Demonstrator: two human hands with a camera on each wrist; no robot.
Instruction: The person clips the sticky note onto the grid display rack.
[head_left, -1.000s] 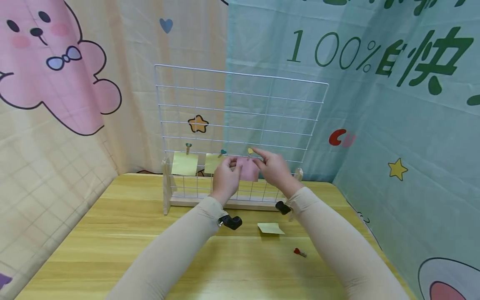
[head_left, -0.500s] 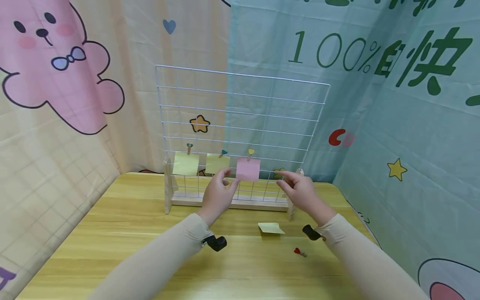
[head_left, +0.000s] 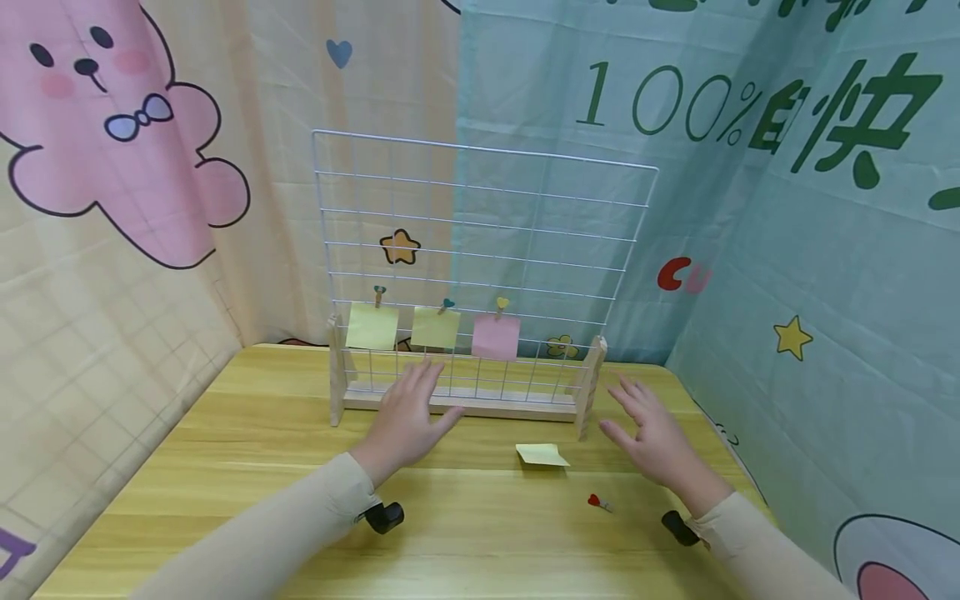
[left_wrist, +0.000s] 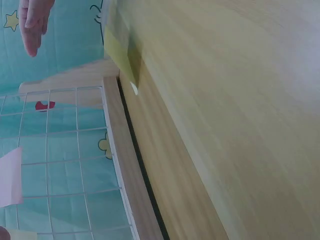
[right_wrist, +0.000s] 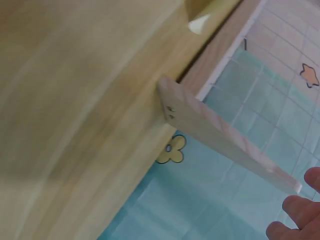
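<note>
A white wire grid (head_left: pixel 480 225) stands upright in a wooden base (head_left: pixel 480 407). Clipped to it in a row are a yellow sticky note (head_left: pixel 372 326) at the left, another yellow sticky note (head_left: pixel 435 327) and a pink sticky note (head_left: pixel 496 337), which hangs from a clothespin with a yellow heart (head_left: pixel 502 305). In front of the grid's left half, my left hand (head_left: pixel 408 417) holds nothing, its fingers spread. My right hand (head_left: pixel 654 433) is out to the right of the base, also holding nothing, fingers extended.
On the table (head_left: pixel 480 533) between the hands lie a loose yellow sticky note (head_left: pixel 542 455), one edge raised, and a small clothespin with a red heart (head_left: pixel 597 502). Printed curtains (head_left: pixel 555 83) surround the table at the back and sides.
Both hands have come away from the pink note and drawn back toward me and apart, left hand leftward, right hand rightward. The pink note stays clipped on the grid.
</note>
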